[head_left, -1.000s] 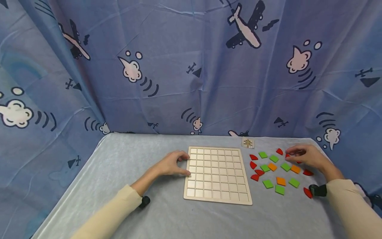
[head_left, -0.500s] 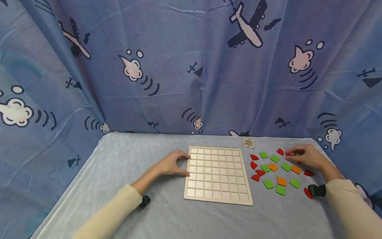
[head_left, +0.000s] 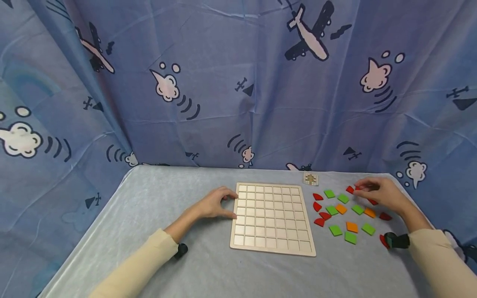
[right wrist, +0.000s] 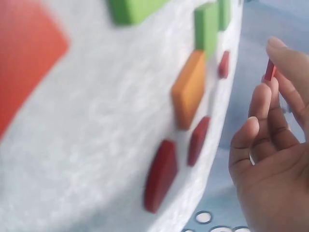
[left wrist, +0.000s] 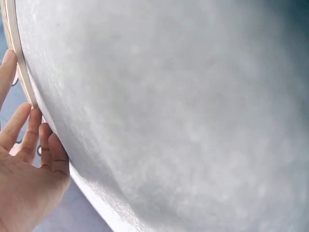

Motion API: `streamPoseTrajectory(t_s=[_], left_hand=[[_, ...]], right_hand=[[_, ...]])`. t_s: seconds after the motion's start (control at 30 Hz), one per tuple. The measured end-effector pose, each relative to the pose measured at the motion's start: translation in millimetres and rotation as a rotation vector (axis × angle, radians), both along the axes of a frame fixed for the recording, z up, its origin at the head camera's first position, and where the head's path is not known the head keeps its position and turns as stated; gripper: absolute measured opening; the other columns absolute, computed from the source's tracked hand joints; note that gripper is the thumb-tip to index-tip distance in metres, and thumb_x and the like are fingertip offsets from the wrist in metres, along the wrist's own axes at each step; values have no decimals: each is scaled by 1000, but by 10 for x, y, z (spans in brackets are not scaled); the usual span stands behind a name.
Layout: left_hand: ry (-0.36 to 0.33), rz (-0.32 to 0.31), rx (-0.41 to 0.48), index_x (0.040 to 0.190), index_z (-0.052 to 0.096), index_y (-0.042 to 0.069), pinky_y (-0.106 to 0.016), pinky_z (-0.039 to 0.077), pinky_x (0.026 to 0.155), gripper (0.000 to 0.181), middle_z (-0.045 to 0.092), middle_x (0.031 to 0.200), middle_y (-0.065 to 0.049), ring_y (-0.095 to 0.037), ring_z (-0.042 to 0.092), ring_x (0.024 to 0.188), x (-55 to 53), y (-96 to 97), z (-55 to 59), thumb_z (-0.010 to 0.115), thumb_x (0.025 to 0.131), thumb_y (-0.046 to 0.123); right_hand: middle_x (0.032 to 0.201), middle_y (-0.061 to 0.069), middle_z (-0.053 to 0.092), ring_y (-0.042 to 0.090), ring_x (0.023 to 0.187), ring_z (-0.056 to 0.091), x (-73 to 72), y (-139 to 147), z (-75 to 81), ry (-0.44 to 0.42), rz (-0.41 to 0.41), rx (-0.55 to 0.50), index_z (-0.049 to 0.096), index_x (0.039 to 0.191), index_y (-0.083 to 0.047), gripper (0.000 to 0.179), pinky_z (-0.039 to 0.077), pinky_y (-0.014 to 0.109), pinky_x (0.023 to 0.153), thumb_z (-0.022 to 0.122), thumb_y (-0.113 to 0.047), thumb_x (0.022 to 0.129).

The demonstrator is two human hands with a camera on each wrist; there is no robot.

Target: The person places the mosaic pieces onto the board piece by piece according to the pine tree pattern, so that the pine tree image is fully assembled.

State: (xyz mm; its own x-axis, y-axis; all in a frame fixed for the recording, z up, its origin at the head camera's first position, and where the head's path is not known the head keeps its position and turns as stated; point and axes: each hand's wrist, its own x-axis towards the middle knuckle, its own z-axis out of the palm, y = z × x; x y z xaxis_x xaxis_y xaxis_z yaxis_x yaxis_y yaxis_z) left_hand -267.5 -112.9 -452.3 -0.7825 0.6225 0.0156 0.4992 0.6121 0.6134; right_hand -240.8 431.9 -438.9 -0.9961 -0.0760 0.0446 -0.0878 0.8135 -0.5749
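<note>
A pale wooden board (head_left: 275, 219) with a square grid lies in the middle of the table. My left hand (head_left: 214, 203) rests at its left edge, thumb and fingertips apart and touching the rim; in the left wrist view the board's edge (left wrist: 19, 58) meets the fingertips. On the right, my right hand (head_left: 385, 193) pinches a red quarter-circle tile (right wrist: 270, 70) between thumb and fingers, held just above the table. Around it lie red quarter-circle tiles (head_left: 317, 206), green square tiles (head_left: 350, 237) and orange square tiles (head_left: 352, 227). The palm hides part of some red tiles.
A small patterned square card (head_left: 311, 179) lies at the back, beyond the board's right corner. Grey-white cloth (head_left: 167, 186) covers the table. A blue printed curtain (head_left: 208, 95) hangs along the back and sides. Below the right wrist, its black camera (head_left: 396, 240) partly covers a red tile.
My right hand has lifted slightly and shifted a little left with the red tile between its fingers. My left hand stays at the board's edge.
</note>
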Motion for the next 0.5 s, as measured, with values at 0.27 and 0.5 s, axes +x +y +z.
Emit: streamPoseTrajectory(t_s=[0.27,0.5], left_hand=[[-2,-3,-4,128,62,10,-41,48,103,62,61,129,-7,-24,59,114,0,11,7,87,75,29],[-16,-10,-9,129,61,10,-41,48,103,62,60,130,-7,-24,58,115,1,10,26,87,76,29]], right_hand=[[110,17,70,16,73,61,77,-213,152,-57,15,-52,67,115,-7,41,50,28,56,71,-39,90],[101,10,74,9,82,68,104,-391,168,-21,111,-91,72,105,-5,26,55,16,72,73,-27,91]])
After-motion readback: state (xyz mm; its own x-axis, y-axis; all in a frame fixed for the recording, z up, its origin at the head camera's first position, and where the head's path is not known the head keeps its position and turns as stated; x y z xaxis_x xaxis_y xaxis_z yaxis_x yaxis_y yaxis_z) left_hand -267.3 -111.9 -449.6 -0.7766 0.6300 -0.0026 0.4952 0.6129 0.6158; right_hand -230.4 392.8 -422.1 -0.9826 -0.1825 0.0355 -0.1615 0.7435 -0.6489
